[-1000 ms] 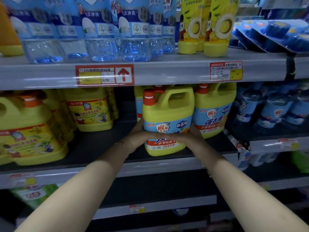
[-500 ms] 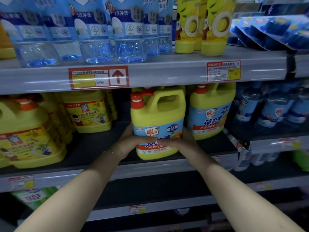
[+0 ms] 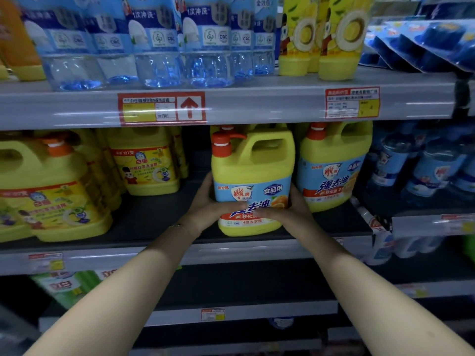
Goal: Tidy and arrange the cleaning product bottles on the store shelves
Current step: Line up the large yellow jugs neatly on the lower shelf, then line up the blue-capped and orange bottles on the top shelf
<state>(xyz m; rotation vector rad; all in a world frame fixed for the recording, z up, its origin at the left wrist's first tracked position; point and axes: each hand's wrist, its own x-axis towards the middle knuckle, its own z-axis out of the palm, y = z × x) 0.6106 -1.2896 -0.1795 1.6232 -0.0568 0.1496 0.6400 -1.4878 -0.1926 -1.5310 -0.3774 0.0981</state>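
Note:
A yellow detergent jug [image 3: 253, 170] with a red pump cap and a blue label stands upright at the front of the middle shelf [image 3: 164, 253]. My left hand [image 3: 208, 204] grips its left side, the thumb lying across the label. My right hand [image 3: 288, 211] grips its right side, the thumb also on the label front. A matching yellow jug [image 3: 334, 165] stands just to the right, close beside it. More of the same jugs are partly hidden behind.
Yellow jugs with orange caps [image 3: 51, 191] and another [image 3: 146, 163] fill the shelf's left. Clear blue bottles [image 3: 159, 42] and yellow tubes [image 3: 334, 37] line the upper shelf [image 3: 257, 104]. Blue bottles [image 3: 424, 165] stand at right. A dark gap lies left of the held jug.
The jug has turned a little in my hands and now stands more squarely, its label facing forward. Both hands stay on its lower sides.

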